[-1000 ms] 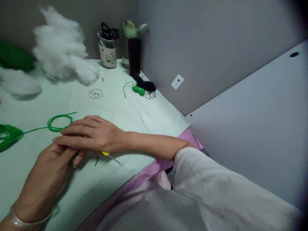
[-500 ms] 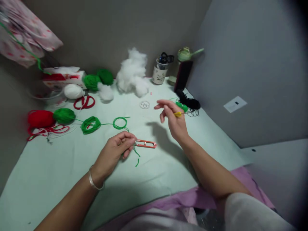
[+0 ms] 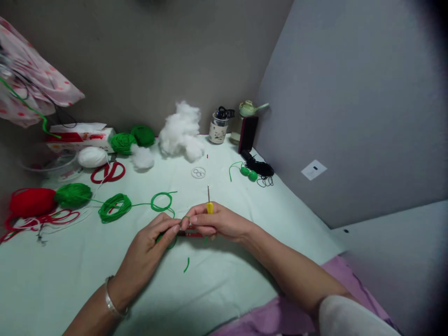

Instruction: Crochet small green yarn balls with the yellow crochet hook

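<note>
My left hand (image 3: 149, 245) is closed, pinching green yarn (image 3: 185, 218) between thumb and fingers. Fingertip to fingertip with it, my right hand (image 3: 219, 221) pinches the same strand. A crochet hook (image 3: 209, 200) with a yellow handle is tucked in my right hand, its metal shaft pointing up and away. Orange-red thread snips (image 3: 191, 234) show partly below the fingers; whether they are held or lying on the cloth I cannot tell. A short cut piece of green yarn (image 3: 186, 264) lies nearer me. Loops of green yarn (image 3: 161, 201) lie beyond my left hand.
On the left are a green yarn coil (image 3: 115, 208), red yarn (image 3: 33, 202), white yarn (image 3: 93, 157) and red-handled scissors (image 3: 108, 172). White stuffing (image 3: 180, 133), a cup (image 3: 218, 130) and a phone-like dark slab (image 3: 248, 134) stand behind. Black yarn (image 3: 261, 167) and small green balls (image 3: 248, 174) lie right.
My right hand has come down and left to meet my left hand and now pinches the yarn. The hook has turned to point upward. The view has shifted, and the snips are more hidden.
</note>
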{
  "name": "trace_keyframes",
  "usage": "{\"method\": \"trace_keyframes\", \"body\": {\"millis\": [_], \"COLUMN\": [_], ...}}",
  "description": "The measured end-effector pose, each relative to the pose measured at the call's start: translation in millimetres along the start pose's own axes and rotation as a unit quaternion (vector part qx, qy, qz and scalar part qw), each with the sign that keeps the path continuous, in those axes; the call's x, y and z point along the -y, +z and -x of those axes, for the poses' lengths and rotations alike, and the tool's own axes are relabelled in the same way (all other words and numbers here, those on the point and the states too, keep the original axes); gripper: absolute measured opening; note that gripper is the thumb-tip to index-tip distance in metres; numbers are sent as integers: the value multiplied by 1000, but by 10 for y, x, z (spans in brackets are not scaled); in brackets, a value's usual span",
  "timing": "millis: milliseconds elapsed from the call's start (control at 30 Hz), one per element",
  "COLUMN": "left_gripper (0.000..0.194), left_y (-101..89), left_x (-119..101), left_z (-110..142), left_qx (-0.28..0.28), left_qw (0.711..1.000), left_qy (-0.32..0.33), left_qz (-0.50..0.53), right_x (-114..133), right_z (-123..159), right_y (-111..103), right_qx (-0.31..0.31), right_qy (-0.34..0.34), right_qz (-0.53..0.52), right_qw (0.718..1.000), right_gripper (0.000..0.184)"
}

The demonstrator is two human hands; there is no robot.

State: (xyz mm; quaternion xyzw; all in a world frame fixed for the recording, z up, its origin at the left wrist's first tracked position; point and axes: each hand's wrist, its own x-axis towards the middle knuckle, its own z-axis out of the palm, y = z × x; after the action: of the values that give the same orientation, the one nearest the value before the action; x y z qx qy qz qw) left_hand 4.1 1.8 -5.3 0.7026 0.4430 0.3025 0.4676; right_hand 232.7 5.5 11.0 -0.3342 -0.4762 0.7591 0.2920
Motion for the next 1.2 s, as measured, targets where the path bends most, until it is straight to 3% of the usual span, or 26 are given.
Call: {"method": "trace_keyframes", "body": {"millis": [133,367,533,700,800,933,1133,1200], "left_gripper": [31,34,27,29,33,32,38,33], "left_y": [73,36,49,63,59,45,50,59], "left_x": [-33,69,37,2,-9,4,63,50], "left_z": [27,-40,-48,-22,-18,-27,-41,-27], "left_qx": [3,28,27,0,15,4,-20,-18], "left_qw": [999,985,936,858,833,837,894,898], "left_qy": [-40,-85,-171,-174,-193,-199,-189,-194], "left_qz": [25,149,306,482,519,510,405,395], "right_x": [-43,-65,-66,-48,-35,-23,-71,-77], "right_z": [-10,-27,-84,-89,-88,-88,-101,-104], "right_y": [47,122,45,-59,-78,-73,-98,-89], "right_qx": [13,-18,-80,-131,-150,-160,-158,-153], "right_qy": [4,-25,-46,-67,-72,-71,-68,-65], "right_qz": [-80,-93,-150,-173,-177,-179,-178,-174], "right_qw": [997,995,984,974,970,968,969,971], "right_gripper": [25,30,26,22,22,22,25,25]}}
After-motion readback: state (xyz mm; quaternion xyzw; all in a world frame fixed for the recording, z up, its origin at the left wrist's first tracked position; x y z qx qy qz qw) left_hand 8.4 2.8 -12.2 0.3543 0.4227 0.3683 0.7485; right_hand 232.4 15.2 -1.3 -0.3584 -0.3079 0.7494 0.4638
